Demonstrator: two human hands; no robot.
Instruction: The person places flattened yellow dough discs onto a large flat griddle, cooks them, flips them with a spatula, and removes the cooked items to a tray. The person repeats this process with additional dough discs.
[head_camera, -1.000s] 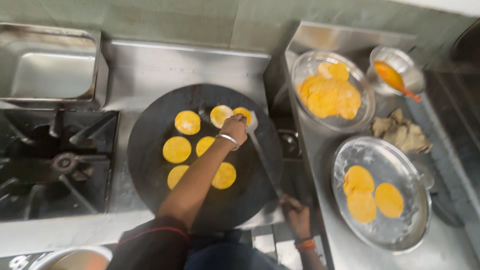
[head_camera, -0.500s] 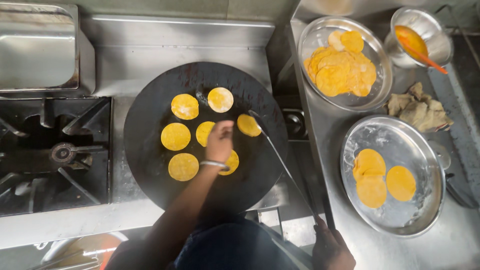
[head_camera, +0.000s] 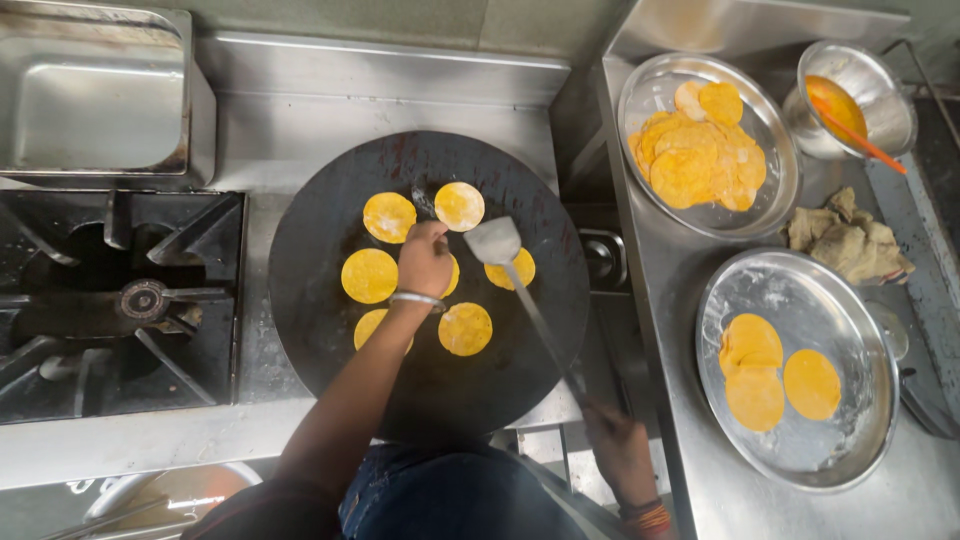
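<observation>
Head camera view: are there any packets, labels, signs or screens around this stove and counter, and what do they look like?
None: no packet, label, sign or screen shows here.
Only bare cookware: a round black griddle with yellow discs, two round steel trays of more discs, a steel bowl of orange liquid.
The left hand is over the griddle; the right hand holds a metal spatula.

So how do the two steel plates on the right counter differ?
The far plate holds a heaped pile of yellow discs, overlapping in a mound; the near plate holds only a few flat discs, with most of its dusty base bare. The far plate sits beside the bowl of orange liquid, the near one below the crumpled cloth. Both are round, shiny steel.
</observation>
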